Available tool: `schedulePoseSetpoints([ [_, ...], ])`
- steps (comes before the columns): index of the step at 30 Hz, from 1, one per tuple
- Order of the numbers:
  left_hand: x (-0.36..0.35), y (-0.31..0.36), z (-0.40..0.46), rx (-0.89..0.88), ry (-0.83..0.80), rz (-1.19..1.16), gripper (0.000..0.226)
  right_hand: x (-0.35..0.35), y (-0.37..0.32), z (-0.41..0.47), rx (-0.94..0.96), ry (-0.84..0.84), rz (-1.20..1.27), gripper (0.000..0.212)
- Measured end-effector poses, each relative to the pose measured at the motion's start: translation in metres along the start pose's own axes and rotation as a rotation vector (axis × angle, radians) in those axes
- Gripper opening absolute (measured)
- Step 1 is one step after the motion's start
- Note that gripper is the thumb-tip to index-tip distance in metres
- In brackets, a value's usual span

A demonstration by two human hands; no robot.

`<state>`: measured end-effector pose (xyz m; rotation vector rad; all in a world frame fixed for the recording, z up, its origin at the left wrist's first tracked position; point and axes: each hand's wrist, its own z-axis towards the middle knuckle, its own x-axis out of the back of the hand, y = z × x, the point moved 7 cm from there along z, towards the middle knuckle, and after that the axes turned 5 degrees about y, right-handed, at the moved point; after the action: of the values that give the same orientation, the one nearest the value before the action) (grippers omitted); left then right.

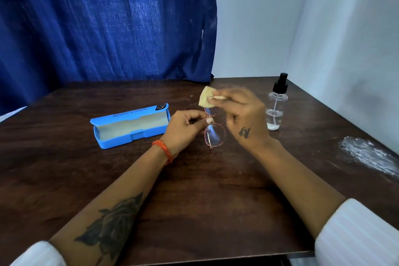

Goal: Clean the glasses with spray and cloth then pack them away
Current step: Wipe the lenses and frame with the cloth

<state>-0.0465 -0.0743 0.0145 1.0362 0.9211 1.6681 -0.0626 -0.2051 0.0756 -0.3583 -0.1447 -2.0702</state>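
Thin red-rimmed glasses [214, 135] hang above the middle of the dark wooden table [194, 190], held near the bridge by my left hand [185, 128]. The near lens shows clearly; the far lens is mostly hidden behind a small yellow cloth [206, 97]. My right hand [241, 114] pinches that cloth against the far lens and looks blurred. A clear spray bottle [276, 106] with a black pump stands upright to the right of my right hand. An open blue glasses case [129, 127] with a pale lining lies to the left.
A blue curtain [108, 21] hangs behind the table's far edge, and a white wall [302, 17] closes the back right corner. A white powdery smear [367, 155] marks the table near its right edge.
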Motion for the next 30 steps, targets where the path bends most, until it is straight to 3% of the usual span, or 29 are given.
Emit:
schedulePoseSetpoints([
  [3,0.001,0.002,0.000,-0.010,0.004,0.015,0.011,-0.016,-0.015,-0.003,0.138,-0.137,-0.063,0.026],
  [6,-0.001,0.002,-0.001,-0.007,-0.006,0.023,0.017,-0.011,-0.007,0.000,0.043,-0.082,-0.091,0.030],
  [11,0.000,0.000,-0.001,-0.002,0.008,0.022,0.012,-0.005,0.012,-0.006,-0.252,-0.048,-0.082,0.032],
  [17,0.008,0.001,0.001,0.005,0.093,0.002,0.009,-0.012,0.039,-0.024,-0.689,-0.239,0.026,0.020],
  [19,0.010,0.003,0.001,0.017,0.122,-0.035,0.010,-0.007,0.047,-0.026,-0.784,-0.204,0.087,0.023],
  [21,0.011,0.004,0.001,0.026,0.137,-0.070,0.012,-0.003,0.038,-0.019,-0.677,-0.174,0.100,0.024],
  [25,0.011,0.008,-0.001,-0.001,0.125,-0.099,0.019,-0.012,-0.003,-0.013,-0.225,-0.270,-0.017,0.022],
  [30,0.014,0.014,-0.002,-0.046,0.192,-0.109,0.018,-0.011,0.010,-0.015,-0.334,-0.269,-0.088,0.014],
])
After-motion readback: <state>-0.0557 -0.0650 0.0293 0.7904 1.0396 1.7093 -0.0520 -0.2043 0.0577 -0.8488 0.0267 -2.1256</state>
